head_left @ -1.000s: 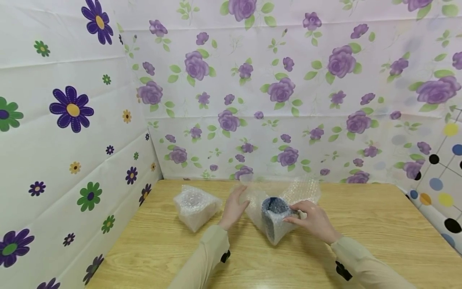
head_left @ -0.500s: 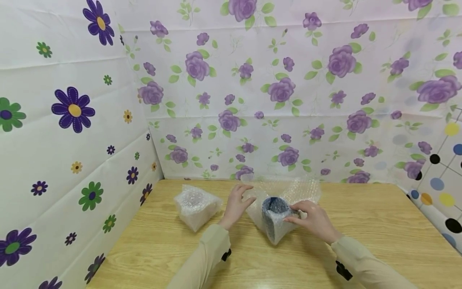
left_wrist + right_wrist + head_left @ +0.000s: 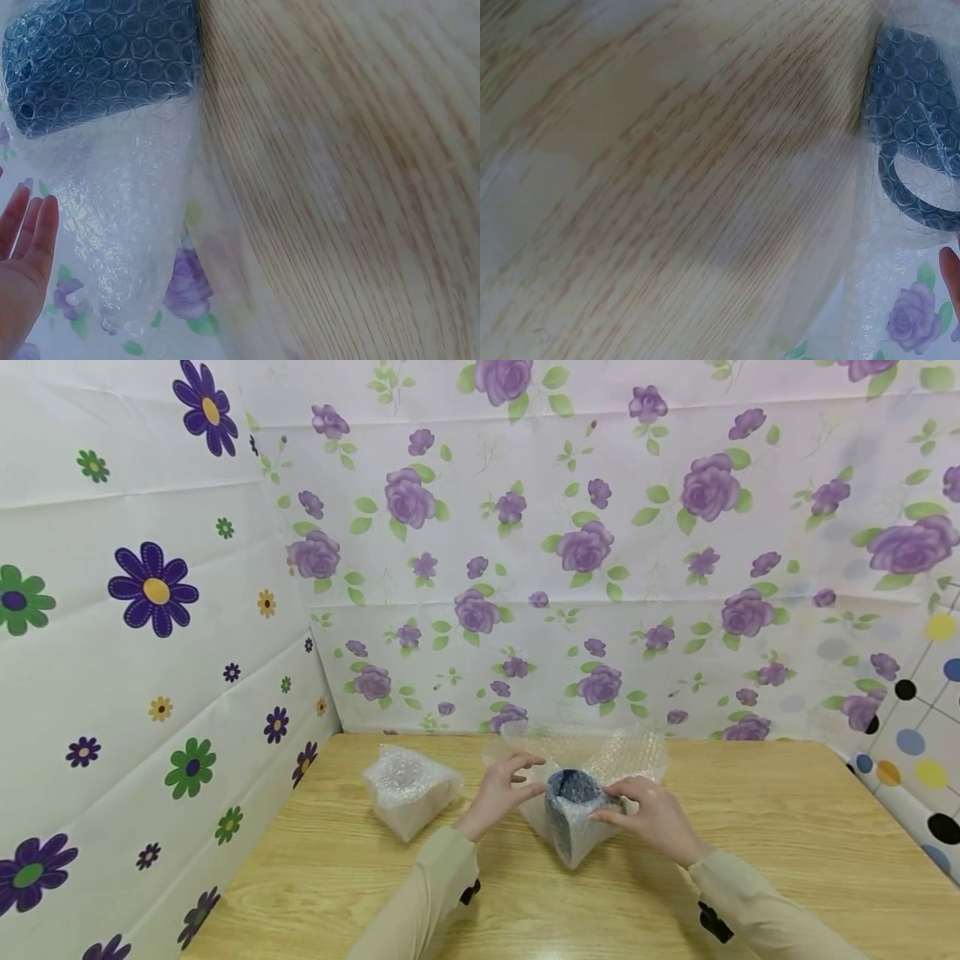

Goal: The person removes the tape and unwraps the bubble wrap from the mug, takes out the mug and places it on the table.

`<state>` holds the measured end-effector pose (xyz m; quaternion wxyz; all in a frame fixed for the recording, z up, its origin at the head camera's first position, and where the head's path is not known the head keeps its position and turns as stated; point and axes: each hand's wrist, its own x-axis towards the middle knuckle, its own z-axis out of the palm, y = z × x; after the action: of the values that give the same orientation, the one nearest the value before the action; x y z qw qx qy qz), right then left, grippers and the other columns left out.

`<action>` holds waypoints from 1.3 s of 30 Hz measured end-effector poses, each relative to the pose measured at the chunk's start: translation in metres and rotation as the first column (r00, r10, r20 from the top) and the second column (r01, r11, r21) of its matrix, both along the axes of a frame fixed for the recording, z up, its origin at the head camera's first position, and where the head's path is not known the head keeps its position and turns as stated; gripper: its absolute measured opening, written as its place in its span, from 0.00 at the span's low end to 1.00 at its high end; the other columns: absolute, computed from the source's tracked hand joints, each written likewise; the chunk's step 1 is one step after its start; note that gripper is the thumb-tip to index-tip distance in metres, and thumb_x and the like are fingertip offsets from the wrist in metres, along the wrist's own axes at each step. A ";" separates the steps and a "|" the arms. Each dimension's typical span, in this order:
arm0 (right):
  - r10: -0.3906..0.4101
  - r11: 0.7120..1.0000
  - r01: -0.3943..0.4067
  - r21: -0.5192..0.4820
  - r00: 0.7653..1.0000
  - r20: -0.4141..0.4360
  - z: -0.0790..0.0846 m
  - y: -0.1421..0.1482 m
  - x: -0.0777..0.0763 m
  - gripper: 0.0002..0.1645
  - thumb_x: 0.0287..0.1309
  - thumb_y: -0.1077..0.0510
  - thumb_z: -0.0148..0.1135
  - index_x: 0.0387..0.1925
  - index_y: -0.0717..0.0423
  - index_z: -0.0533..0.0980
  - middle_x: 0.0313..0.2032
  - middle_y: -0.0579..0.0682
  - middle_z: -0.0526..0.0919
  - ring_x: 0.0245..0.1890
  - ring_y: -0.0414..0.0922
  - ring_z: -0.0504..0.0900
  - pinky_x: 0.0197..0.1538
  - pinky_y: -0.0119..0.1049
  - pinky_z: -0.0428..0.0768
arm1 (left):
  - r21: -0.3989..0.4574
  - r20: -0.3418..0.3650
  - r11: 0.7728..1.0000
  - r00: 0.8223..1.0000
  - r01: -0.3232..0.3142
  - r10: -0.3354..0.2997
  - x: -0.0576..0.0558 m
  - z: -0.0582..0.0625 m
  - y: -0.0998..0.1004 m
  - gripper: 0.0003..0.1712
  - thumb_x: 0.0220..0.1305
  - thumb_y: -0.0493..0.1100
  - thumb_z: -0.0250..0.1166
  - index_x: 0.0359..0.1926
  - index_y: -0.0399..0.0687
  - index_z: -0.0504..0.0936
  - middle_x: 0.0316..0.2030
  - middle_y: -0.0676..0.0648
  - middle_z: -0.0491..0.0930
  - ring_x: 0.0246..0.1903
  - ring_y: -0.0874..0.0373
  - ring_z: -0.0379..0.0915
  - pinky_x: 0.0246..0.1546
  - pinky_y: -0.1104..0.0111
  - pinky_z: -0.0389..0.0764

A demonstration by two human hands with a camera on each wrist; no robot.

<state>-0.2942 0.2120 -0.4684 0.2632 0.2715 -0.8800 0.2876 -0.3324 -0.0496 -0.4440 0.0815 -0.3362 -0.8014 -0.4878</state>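
Table (image 3: pixel 765 814), wood-grain top. Directly on it: at left, one bubble-wrapped bundle (image 3: pixel 411 797); near middle, one bubble-wrapped blue mug (image 3: pixel 561 821), mouth up, loose bubble wrap (image 3: pixel 628 755) flaring behind.

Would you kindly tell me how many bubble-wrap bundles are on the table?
2: the first bundle sits on the table, left of the left hand; the second bundle, around a blue mug, is between that hand and the right hand. No others show.
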 end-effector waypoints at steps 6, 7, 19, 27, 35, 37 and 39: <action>0.011 1.000 -0.011 -0.003 1.000 -0.018 -0.002 0.001 -0.001 0.24 0.39 0.41 0.70 0.36 0.51 0.81 0.34 0.41 0.79 0.34 0.40 0.76 0.33 0.40 0.76 | -0.024 0.017 0.998 0.998 0.064 -0.063 0.003 0.002 0.002 0.21 0.57 0.41 0.65 0.51 0.39 0.75 0.49 0.46 0.71 0.48 0.47 0.67 0.44 0.57 0.73; 0.013 1.000 -0.013 -0.006 1.000 -0.019 -0.002 0.001 0.000 0.24 0.39 0.41 0.70 0.36 0.51 0.81 0.34 0.41 0.79 0.34 0.40 0.76 0.32 0.40 0.76 | -0.032 0.020 0.997 0.997 0.070 -0.069 0.003 0.001 0.002 0.21 0.56 0.41 0.65 0.51 0.40 0.75 0.49 0.47 0.71 0.48 0.48 0.68 0.44 0.58 0.73; -0.006 1.000 0.006 -0.005 1.000 0.029 -0.002 0.001 0.001 0.26 0.40 0.37 0.67 0.37 0.50 0.81 0.34 0.38 0.78 0.33 0.38 0.75 0.32 0.37 0.75 | -0.021 0.048 0.993 0.993 0.113 -0.112 0.031 0.024 0.005 0.24 0.53 0.32 0.66 0.51 0.29 0.72 0.48 0.35 0.67 0.48 0.39 0.65 0.45 0.52 0.71; 0.013 1.000 -0.013 -0.019 1.000 0.003 -0.002 0.000 0.000 0.24 0.39 0.40 0.69 0.36 0.50 0.81 0.33 0.38 0.78 0.32 0.39 0.75 0.30 0.39 0.75 | -0.019 0.062 0.995 0.993 0.103 -0.101 0.032 0.023 0.007 0.26 0.52 0.32 0.66 0.52 0.27 0.72 0.48 0.34 0.67 0.47 0.40 0.66 0.45 0.54 0.71; 0.025 0.999 -0.025 -0.028 1.000 -0.006 -0.001 0.000 -0.002 0.23 0.39 0.41 0.70 0.36 0.50 0.81 0.32 0.37 0.77 0.31 0.39 0.75 0.29 0.41 0.75 | 0.026 0.110 0.992 0.985 0.127 -0.129 0.030 0.022 0.008 0.25 0.53 0.32 0.66 0.52 0.26 0.71 0.49 0.33 0.66 0.49 0.38 0.64 0.47 0.51 0.69; 0.023 0.999 -0.023 -0.024 1.000 0.009 -0.001 0.000 -0.001 0.24 0.39 0.40 0.69 0.36 0.50 0.81 0.32 0.37 0.77 0.31 0.39 0.75 0.29 0.40 0.75 | 0.033 0.113 0.991 0.985 0.129 -0.132 0.029 0.020 0.009 0.25 0.53 0.32 0.66 0.52 0.26 0.71 0.49 0.33 0.66 0.49 0.38 0.64 0.47 0.51 0.69; 0.018 1.000 -0.017 -0.021 0.999 0.035 0.000 0.000 0.000 0.25 0.40 0.39 0.68 0.37 0.50 0.80 0.33 0.38 0.77 0.32 0.39 0.75 0.31 0.39 0.76 | 0.036 0.116 0.992 0.985 0.121 -0.125 0.025 0.014 0.009 0.25 0.52 0.33 0.66 0.52 0.27 0.72 0.49 0.34 0.67 0.49 0.40 0.65 0.47 0.52 0.70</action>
<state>-0.2943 0.2120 -0.4688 0.2480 0.2715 -0.8789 0.3038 -0.3078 -0.0403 -0.4303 0.0086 -0.3544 -0.7754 -0.5225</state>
